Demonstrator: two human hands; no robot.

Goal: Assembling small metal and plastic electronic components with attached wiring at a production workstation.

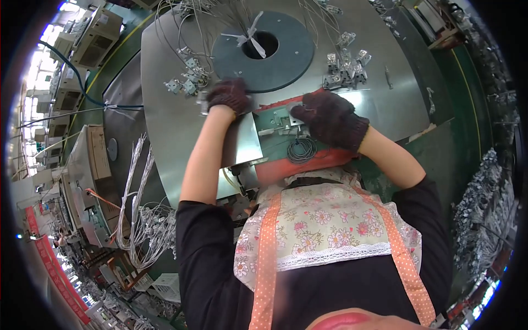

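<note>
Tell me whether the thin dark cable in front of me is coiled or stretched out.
Coiled: the dark cable lies in round, overlapping loops near the metal fixture.

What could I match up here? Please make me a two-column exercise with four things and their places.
1. Round dark-grey disc with a centre hole
2. Small silvery metal fixture
3. Long white cable bundle
4. Flower-printed apron

A. Just beside the right hand
B. Worn by the person
C. On the metal tabletop's far part
D. Left of the tabletop

Pairs: 1-C, 2-A, 3-D, 4-B
</note>
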